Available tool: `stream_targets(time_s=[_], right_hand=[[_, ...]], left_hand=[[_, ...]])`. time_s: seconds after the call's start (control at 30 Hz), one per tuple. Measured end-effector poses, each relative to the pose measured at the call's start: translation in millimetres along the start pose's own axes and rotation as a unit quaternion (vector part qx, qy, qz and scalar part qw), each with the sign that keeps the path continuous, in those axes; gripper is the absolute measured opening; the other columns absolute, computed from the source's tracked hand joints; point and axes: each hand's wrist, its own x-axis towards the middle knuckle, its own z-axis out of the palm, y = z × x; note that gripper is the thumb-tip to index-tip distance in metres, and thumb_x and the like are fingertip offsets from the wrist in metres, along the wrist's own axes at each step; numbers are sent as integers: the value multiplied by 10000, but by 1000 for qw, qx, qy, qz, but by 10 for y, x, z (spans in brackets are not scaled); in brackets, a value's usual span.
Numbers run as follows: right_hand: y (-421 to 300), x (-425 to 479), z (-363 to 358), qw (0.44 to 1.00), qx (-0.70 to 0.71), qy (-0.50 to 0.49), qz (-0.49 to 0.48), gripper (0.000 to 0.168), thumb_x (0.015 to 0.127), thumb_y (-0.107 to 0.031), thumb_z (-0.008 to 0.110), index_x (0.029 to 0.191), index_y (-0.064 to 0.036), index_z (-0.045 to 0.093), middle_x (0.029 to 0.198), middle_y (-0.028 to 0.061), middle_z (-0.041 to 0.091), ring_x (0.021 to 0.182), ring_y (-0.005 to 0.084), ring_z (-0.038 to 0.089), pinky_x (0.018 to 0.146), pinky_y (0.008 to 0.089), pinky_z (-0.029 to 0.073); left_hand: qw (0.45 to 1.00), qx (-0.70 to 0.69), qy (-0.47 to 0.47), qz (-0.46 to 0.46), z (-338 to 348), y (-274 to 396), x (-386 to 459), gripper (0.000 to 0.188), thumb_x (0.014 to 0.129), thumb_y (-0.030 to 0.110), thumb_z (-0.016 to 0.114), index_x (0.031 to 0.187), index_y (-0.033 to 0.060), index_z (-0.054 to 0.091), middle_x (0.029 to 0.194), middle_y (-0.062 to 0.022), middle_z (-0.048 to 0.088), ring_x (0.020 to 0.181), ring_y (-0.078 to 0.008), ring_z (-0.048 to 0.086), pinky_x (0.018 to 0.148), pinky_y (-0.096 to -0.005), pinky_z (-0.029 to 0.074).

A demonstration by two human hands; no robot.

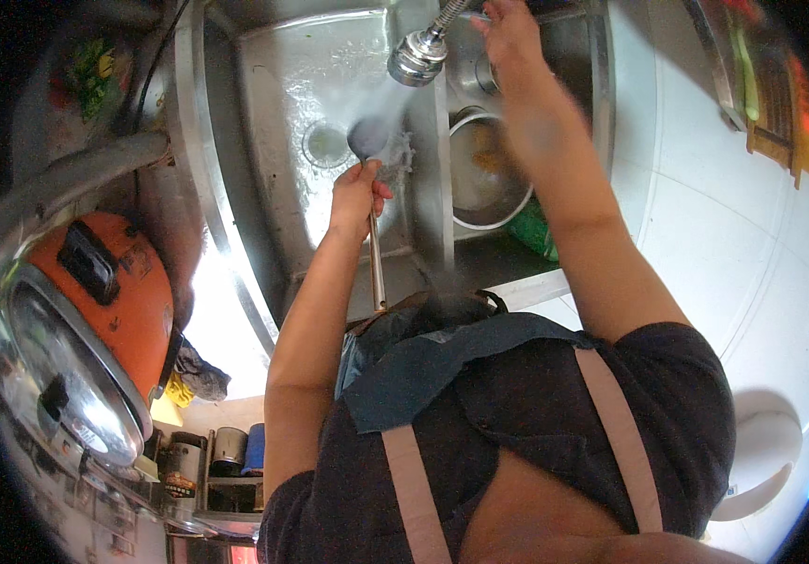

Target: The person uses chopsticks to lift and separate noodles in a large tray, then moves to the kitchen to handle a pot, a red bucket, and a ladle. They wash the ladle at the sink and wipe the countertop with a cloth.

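Note:
My left hand (358, 197) grips the long handle of a dark-headed ladle or spoon (367, 138) over the left basin of the steel double sink (439, 211). A spray of water from the chrome tap head (417, 62) falls onto the ladle's bowl, and the wet basin floor and round drain (327, 144) lie beneath. My right hand (511, 32) reaches to the top of the right basin, beside the tap's flexible neck. Its fingers are blurred and partly cut off by the frame's edge. Whether they touch anything there is unclear.
In the right basin sits a round metal pot (478, 190) with cloudy liquid and orange bits, beside a green mesh item (535, 229). An orange cooker (111, 282) with a glass lid (73, 366) stands left of the sink. White tiles (714, 190) are at the right.

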Motion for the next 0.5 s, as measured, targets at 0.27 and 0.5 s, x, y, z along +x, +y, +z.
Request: stream_targets(time_s=[0.27, 0.5], right_hand=[[-163, 698, 166, 967, -192, -148, -77, 787, 874, -281, 551, 1466, -137, 53, 1488, 83, 159, 1331, 210, 233, 1039, 335, 262], [-172, -1231, -495, 966, -199, -132, -98, 627, 830, -112, 586, 1389, -41, 311, 1368, 133, 381, 1219, 251, 402, 1009, 370, 329]], left_hand=[[918, 325, 147, 171, -272, 33, -486, 251, 923, 232, 504, 1017, 15, 585, 558, -142, 589, 455, -224, 579, 433, -348, 435], [649, 554, 286, 437, -394, 81, -1263, 313, 879, 199, 555, 1168, 80, 535, 616, -163, 610, 526, -326, 607, 479, -421, 487]])
